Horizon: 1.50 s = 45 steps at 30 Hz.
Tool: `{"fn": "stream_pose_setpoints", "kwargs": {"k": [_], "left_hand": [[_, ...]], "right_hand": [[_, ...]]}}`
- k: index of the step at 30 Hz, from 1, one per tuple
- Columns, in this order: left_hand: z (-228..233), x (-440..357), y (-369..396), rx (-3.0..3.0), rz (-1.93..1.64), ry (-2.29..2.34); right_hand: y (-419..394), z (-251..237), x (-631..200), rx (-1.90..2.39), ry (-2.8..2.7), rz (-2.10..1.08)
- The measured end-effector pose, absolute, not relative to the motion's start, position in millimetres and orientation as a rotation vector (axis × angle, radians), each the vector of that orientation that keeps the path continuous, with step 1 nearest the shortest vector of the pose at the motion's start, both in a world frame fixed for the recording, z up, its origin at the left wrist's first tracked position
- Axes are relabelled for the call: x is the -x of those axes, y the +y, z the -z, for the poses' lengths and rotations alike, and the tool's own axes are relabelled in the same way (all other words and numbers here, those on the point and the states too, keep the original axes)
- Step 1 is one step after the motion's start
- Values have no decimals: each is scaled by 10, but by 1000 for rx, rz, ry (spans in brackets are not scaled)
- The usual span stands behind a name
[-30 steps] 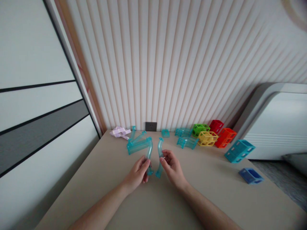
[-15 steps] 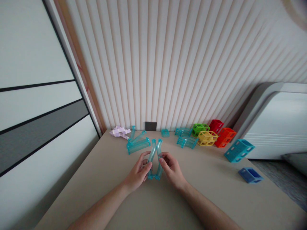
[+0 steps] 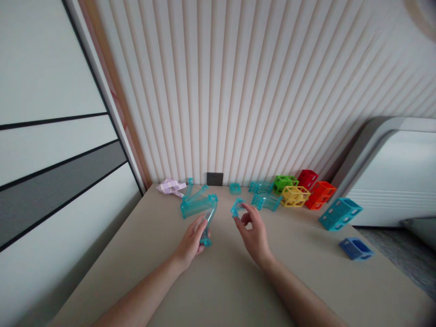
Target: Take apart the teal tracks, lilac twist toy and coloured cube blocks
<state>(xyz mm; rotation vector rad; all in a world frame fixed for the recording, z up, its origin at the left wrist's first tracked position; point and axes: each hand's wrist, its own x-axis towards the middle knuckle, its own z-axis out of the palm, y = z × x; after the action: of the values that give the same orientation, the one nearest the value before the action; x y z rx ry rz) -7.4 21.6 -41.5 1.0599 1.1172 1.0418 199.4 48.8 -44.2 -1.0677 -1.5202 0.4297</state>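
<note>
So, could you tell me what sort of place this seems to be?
Probably a room in a home: a beige table stands against a ribbed wall with a socket, and toy blocks and clear teal track pieces lie scattered on it.

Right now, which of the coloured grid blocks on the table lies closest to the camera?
The dark blue block, alone near the table's right edge. The teal block sits farther back, and the yellow, green, orange and red ones cluster by the wall.
</note>
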Motion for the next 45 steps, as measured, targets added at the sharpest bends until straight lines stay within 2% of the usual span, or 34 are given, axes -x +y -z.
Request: {"fn": "stream_pose_setpoints", "kwargs": {"k": [10, 26, 31, 38, 45], "left_hand": [[387, 65, 180, -1112, -956, 1027], [429, 43, 158, -1119, -1015, 1001], [401, 69, 212, -1182, -1144, 1084], [373, 51, 211, -1105, -1295, 1057], [391, 37, 199, -1050, -1300, 973]], "right_hand": [[386, 429, -2004, 846, -2047, 43], [388, 460, -1984, 907, -2099, -31], [341, 446, -1937, 931, -1974, -267], [237, 482, -1758, 900, -1644, -1038], [240, 526, -1715, 872, -1602, -1210]]}}
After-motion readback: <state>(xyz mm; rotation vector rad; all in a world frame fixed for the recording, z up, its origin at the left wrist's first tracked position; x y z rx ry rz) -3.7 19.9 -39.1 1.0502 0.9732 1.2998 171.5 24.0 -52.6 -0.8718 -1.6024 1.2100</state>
